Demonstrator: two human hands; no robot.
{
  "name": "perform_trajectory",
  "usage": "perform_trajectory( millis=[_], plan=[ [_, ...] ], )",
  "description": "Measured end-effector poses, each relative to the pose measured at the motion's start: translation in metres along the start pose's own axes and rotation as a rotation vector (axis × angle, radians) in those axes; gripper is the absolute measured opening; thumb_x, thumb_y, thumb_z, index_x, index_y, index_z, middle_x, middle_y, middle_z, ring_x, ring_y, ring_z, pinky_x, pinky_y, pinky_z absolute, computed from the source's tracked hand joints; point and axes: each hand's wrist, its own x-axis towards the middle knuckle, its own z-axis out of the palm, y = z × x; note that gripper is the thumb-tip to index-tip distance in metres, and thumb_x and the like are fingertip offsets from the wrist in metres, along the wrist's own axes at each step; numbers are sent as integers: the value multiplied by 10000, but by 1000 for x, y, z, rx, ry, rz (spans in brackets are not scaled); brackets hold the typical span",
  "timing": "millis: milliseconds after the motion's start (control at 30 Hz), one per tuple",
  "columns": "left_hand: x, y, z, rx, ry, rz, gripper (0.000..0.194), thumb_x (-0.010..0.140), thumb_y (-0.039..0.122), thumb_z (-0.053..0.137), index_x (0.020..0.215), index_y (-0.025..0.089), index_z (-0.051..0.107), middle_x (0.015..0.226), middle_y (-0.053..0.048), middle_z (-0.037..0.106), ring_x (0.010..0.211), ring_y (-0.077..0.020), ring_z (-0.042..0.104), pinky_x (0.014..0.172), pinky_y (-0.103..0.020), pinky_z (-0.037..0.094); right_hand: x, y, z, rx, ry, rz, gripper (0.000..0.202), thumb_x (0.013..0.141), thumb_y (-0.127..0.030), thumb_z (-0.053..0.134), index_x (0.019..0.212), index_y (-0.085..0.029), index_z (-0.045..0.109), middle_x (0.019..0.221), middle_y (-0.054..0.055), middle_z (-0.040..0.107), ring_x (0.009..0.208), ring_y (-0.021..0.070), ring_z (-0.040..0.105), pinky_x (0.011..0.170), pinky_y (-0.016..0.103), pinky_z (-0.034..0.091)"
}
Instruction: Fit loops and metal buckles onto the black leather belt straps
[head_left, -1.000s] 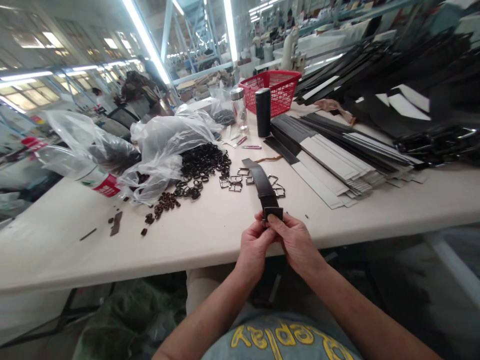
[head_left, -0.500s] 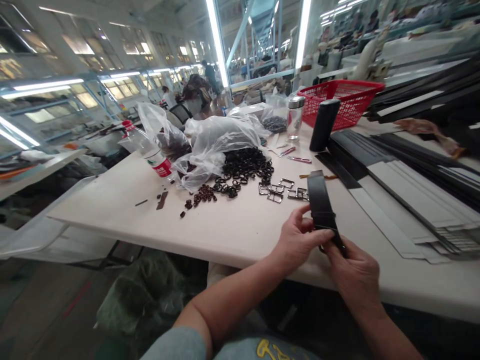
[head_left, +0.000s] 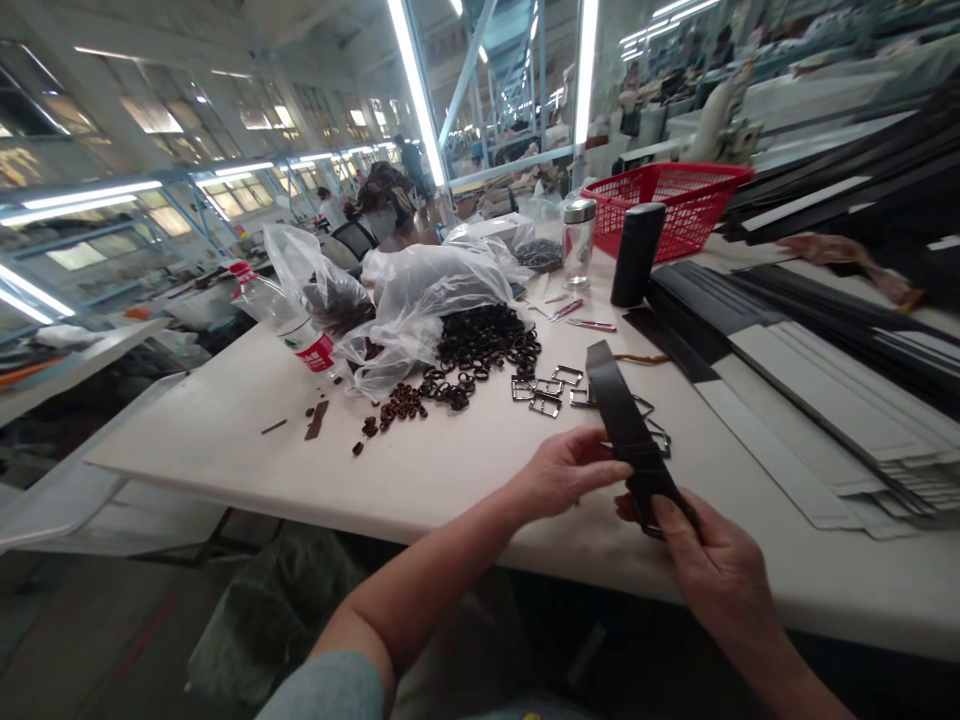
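Note:
A black leather belt strap (head_left: 617,402) stands up tilted over the table's near side, with a narrow band across its lower part. My right hand (head_left: 716,560) grips its lower end, thumb on the face, where a metal buckle edge partly shows. My left hand (head_left: 570,468) pinches the strap's left side by the band, thumb and fingers closed on it. Behind the strap lie several metal buckles (head_left: 545,405). Left of them are a heap of black belt loops (head_left: 487,340) and a smaller pile of brown loops (head_left: 401,402).
Stacked black and white strips (head_left: 810,400) cover the table's right side. Further back stand a black flask (head_left: 637,255), a glass bottle (head_left: 578,245) and a red basket (head_left: 675,210). Pink-handled snips (head_left: 592,325), clear plastic bags (head_left: 442,280) and a plastic bottle (head_left: 300,335) lie about.
The strap has turned, its upper end tipping left and its face flatter toward me. My left hand has shifted slightly left and my right hand slightly lower. The view has moved a little.

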Motion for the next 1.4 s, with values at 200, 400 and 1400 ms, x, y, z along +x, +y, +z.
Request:
perform_trajectory(
  millis=[200,400,1400],
  plan=[
    [28,34,-113,1154,524,74,89,814,159,677,840,215,741,941,-65,709,967,-218,618,948,-351,448,-3,1,4,10,64,36,326,940,-493,533,900,-237,731,793,21,778,778,201,734,685,258,554],
    [50,34,-167,1116,575,-10,154,696,81,707,605,206,695,889,-85,668,1062,-267,560,1024,-397,394,-3,0,4,14,71,17,328,949,-478,522,886,-230,727,777,23,775,741,196,732,681,271,556],
    [-27,-17,15,-308,248,-113,302,626,363,883,723,191,654,809,19,700,729,-79,641,667,-172,505,7,-16,-4,446,-158,65,399,908,-536,589,1019,-185,741,935,51,727,845,199,676,768,305,568]
  ],
)
